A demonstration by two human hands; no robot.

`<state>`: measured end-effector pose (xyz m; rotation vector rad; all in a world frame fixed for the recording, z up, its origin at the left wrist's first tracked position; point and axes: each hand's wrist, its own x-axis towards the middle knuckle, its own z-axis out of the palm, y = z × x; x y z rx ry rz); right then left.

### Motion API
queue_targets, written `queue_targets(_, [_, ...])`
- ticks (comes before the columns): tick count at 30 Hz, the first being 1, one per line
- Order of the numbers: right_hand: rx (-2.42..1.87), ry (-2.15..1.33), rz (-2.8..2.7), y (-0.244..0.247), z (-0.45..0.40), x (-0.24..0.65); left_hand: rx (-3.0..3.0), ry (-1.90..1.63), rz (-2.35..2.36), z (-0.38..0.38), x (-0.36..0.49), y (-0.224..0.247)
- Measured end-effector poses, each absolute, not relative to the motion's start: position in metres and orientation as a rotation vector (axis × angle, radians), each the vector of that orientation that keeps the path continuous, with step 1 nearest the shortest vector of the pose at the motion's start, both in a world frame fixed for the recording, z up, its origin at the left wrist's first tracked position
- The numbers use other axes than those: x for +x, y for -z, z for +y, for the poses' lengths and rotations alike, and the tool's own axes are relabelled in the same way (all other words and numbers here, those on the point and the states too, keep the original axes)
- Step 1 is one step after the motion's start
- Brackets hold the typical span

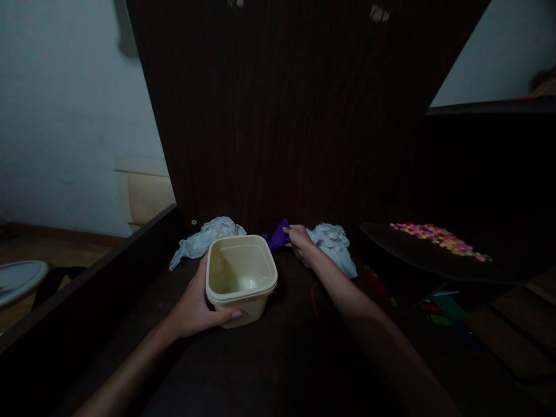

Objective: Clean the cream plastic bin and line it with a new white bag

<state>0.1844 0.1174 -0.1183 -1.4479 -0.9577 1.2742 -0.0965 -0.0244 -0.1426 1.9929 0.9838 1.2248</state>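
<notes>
My left hand (195,307) grips a cream plastic tub (245,307) by its left side, thumb across the front wall. The tub is lidless, with rounded corners, and nothing shows inside it. Farther back, my right hand (303,243) pinches a crumpled purple cloth or bag (279,234), whose exact kind I cannot tell. Part of the purple piece is hidden behind the tub's rim. A crumpled whitish plastic bag (211,234) lies behind the tub on the left. Another whitish bag (333,246) lies just beyond my right wrist.
A tall dark wooden panel (295,116) rises at the back. Along the left runs a raised dark board edge (95,272). On the right, a dark ledge (377,237) bears a strip of pink and yellow beads or flowers (438,238). Below it lie small coloured items (438,318).
</notes>
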Motion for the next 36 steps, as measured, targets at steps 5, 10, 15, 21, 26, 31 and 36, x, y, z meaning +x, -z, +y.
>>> queue_targets(5, [-1.390, -1.267, -0.909, 0.110, 0.115, 0.193, 2.000, -1.243, 0.984, -0.024, -0.096, 0.143])
queue_targets(10, [-1.341, -1.302, -0.903, 0.104, 0.107, 0.201, 1.969, -1.223, 0.979, -0.025, -0.095, 0.142])
queue_targets(15, [-1.295, -1.326, -0.959, 0.097, 0.095, 0.202, 1.971, -1.222, 0.978, -0.026, -0.095, 0.141])
queue_targets(21, [-1.193, -1.360, -1.009, 0.089, 0.083, 0.192, 2.014, -1.225, 0.977, -0.025, -0.096, 0.140])
queue_targets(26, [-1.121, -1.313, -1.020, 0.076, 0.069, 0.186, 2.031, -1.228, 0.992, -0.024, -0.096, 0.143])
queue_targets(31, [-1.039, -1.252, -1.073, 0.043, 0.039, 0.190, 2.069, -1.252, 0.954, -0.029, -0.087, 0.135])
queue_targets(36, [-0.944, -1.284, -1.248, 0.007, -0.004, 0.195, 2.183, -1.242, 0.876, -0.029, -0.077, 0.129])
